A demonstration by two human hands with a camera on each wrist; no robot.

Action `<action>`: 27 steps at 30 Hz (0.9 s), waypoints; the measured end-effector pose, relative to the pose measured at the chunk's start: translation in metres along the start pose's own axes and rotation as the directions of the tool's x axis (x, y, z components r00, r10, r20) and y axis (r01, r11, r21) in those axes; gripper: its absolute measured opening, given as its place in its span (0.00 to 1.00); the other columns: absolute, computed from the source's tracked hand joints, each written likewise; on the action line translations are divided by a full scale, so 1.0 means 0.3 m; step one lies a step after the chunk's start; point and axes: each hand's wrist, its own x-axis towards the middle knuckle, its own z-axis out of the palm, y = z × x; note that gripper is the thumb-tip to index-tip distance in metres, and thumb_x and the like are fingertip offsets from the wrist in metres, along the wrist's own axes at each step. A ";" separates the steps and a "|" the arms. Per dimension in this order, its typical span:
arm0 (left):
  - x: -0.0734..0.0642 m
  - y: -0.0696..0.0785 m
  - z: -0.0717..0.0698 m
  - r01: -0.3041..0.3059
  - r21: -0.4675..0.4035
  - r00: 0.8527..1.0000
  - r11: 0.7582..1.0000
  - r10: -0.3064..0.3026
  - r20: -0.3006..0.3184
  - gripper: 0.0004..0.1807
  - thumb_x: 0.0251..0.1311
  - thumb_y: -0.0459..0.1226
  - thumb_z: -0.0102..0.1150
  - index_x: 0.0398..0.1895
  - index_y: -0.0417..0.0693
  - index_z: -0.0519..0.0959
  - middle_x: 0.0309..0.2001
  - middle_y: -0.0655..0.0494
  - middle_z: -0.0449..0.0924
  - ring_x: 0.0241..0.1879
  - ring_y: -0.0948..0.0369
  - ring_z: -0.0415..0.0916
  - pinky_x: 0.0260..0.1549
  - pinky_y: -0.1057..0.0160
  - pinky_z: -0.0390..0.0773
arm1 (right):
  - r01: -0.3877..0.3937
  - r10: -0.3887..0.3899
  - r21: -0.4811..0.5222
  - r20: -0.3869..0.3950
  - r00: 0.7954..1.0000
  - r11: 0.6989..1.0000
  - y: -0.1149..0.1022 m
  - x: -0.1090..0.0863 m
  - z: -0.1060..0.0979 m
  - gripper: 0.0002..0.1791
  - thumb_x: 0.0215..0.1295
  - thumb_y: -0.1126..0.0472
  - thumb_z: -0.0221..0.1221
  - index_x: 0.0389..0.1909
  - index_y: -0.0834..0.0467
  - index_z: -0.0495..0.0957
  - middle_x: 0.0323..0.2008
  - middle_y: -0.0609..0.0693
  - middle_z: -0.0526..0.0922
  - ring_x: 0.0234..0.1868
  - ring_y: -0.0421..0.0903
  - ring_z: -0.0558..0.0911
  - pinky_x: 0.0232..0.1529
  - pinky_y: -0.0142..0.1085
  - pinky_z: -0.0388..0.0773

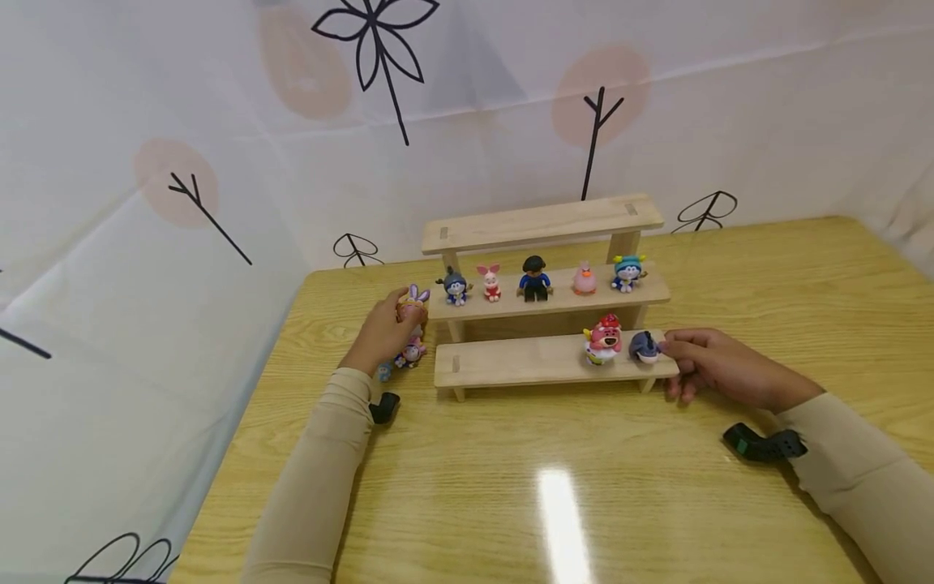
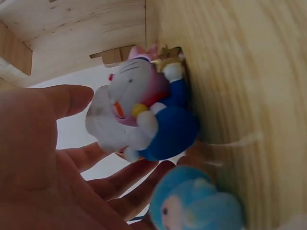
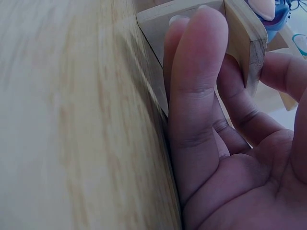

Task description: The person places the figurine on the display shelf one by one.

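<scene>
My left hand (image 1: 383,328) is at the left end of the shelf, its thumb and fingers around a bunny-eared figurine (image 1: 414,298). Nearer the wrist, a pink-eared figurine in blue (image 2: 168,129) and a small light-blue figurine (image 2: 192,203) are on the table; in the left wrist view they hide most of the contact. My right hand (image 1: 730,369) grips the right end of the wooden tiered shelf (image 1: 518,362), thumb above and fingers below. Beside that thumb, a dark blue-grey figurine (image 1: 644,347) sits on the lowest tier, next to a pink bear figurine (image 1: 604,341).
Along the middle tier stand a grey-hatted figurine (image 1: 456,288), a pink-eared piglet (image 1: 490,284), a toy person in blue (image 1: 535,280), a pink duck (image 1: 584,280) and a teal-hatted figurine (image 1: 627,274). A patterned white cloth (image 1: 481,146) hangs behind the wooden table (image 1: 467,487).
</scene>
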 end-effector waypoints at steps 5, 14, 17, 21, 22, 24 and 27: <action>0.004 -0.007 0.005 -0.007 0.024 1.000 1.000 0.007 -0.004 0.35 0.76 0.54 0.42 0.79 0.50 0.53 0.66 0.37 0.70 0.56 0.45 0.75 0.56 0.46 0.76 | -0.007 0.007 -0.005 -0.007 1.000 1.000 -0.005 0.004 -0.001 0.18 0.83 0.50 0.40 0.49 0.61 0.70 0.31 0.53 0.83 0.34 0.47 0.86 0.34 0.43 0.87; 0.006 -0.009 0.006 -0.003 0.039 1.000 0.999 0.003 0.000 0.34 0.75 0.54 0.43 0.78 0.50 0.58 0.66 0.39 0.71 0.61 0.44 0.73 0.58 0.45 0.76 | -0.010 0.010 -0.004 -0.003 1.000 1.000 -0.005 0.002 -0.004 0.18 0.83 0.50 0.39 0.48 0.59 0.72 0.31 0.53 0.85 0.33 0.46 0.86 0.34 0.42 0.87; 0.008 -0.008 0.007 0.000 0.047 1.000 0.999 0.000 -0.001 0.34 0.75 0.53 0.44 0.78 0.50 0.57 0.66 0.38 0.71 0.60 0.44 0.73 0.58 0.46 0.76 | 0.000 0.000 -0.007 -0.003 1.000 1.000 -0.005 0.002 -0.006 0.18 0.83 0.50 0.39 0.48 0.59 0.72 0.31 0.52 0.85 0.33 0.46 0.86 0.34 0.42 0.87; 0.006 -0.003 0.008 0.023 0.029 1.000 0.999 -0.024 0.017 0.36 0.73 0.51 0.48 0.78 0.47 0.55 0.65 0.37 0.71 0.55 0.46 0.76 0.52 0.50 0.79 | -0.006 0.006 -0.001 0.000 1.000 1.000 -0.003 0.002 -0.004 0.18 0.83 0.51 0.39 0.50 0.58 0.72 0.31 0.52 0.85 0.33 0.46 0.86 0.34 0.42 0.87; 0.005 -0.001 0.008 0.029 0.023 0.999 0.999 -0.030 0.021 0.36 0.73 0.50 0.49 0.78 0.46 0.54 0.64 0.36 0.71 0.53 0.46 0.77 0.50 0.51 0.80 | -0.010 0.010 0.001 0.001 1.000 1.000 -0.002 0.002 -0.004 0.18 0.83 0.50 0.39 0.50 0.58 0.72 0.31 0.52 0.85 0.33 0.45 0.86 0.34 0.42 0.87; 0.004 0.001 0.007 0.034 0.013 0.999 0.999 -0.034 0.020 0.38 0.72 0.49 0.50 0.78 0.43 0.53 0.63 0.35 0.71 0.51 0.47 0.77 0.46 0.53 0.82 | -0.011 0.011 0.000 0.000 1.000 1.000 -0.002 0.002 -0.003 0.18 0.83 0.50 0.39 0.49 0.58 0.72 0.31 0.52 0.85 0.33 0.46 0.86 0.34 0.42 0.87; 0.003 0.003 0.012 0.036 0.001 0.999 0.999 -0.036 0.011 0.38 0.71 0.47 0.52 0.77 0.40 0.54 0.61 0.35 0.71 0.49 0.48 0.78 0.42 0.56 0.83 | -0.011 0.011 -0.003 -0.002 1.000 1.000 0.004 0.000 0.000 0.18 0.83 0.50 0.39 0.47 0.59 0.71 0.31 0.52 0.84 0.33 0.46 0.86 0.34 0.42 0.87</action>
